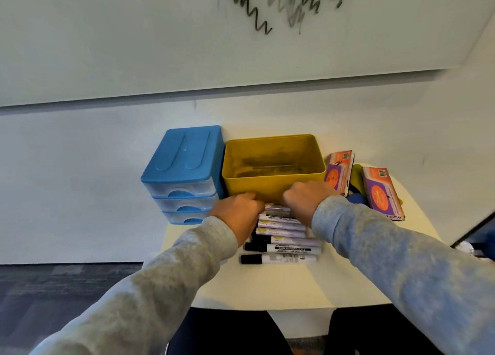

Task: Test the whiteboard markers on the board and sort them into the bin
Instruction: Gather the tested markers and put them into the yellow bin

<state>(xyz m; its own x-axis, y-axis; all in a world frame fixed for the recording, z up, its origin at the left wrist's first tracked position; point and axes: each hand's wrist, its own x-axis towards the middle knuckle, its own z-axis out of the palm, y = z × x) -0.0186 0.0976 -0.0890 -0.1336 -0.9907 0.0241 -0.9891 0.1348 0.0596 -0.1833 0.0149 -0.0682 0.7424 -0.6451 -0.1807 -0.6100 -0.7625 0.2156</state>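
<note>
Our left hand and right hand curl onto the markers stacked against the yellow bin; table's near edge lies open.

The scene is evenly and fairly brightly lit by soft, diffuse light, with only faint shadows on the counter just below the yellow bin and a darker patch of floor far to the bin's lower left. Wide-angle distortion bends the whiteboard edge above the bin and stretches the sleeves toward the bottom corners. The hands in front of the bin look slightly smeared, marker labels below it are soft, and the scribbles above are blurred.
</note>
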